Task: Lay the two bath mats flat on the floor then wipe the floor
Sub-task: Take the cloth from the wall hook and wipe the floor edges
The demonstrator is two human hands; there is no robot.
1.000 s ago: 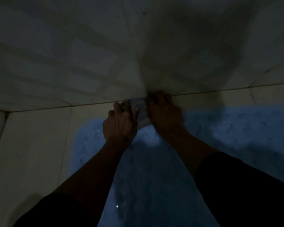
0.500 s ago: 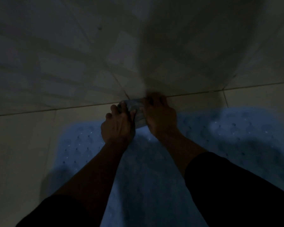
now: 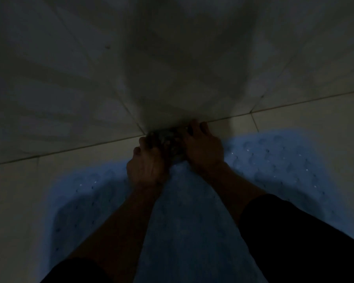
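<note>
The room is very dim. A pale blue bath mat (image 3: 278, 160) with small holes lies flat on the light tiled floor (image 3: 14, 201) and spreads left and right under my arms. Both hands press a small crumpled cloth (image 3: 168, 139) onto the floor where it meets the wall. My left hand (image 3: 145, 164) grips the cloth's left side with curled fingers. My right hand (image 3: 202, 146) lies over its right side, fingertips against the wall's foot. Only one mat can be made out; a second one cannot be told apart.
A tiled wall (image 3: 172, 58) fills the upper half, with my shadow on it. Its foot runs as a dark joint line across the view. Bare floor tiles show at the left and far right of the mat.
Both hands with the cloth have slid to the right along the foot of the wall. The view has swung with them, so more bare floor shows at the left.
</note>
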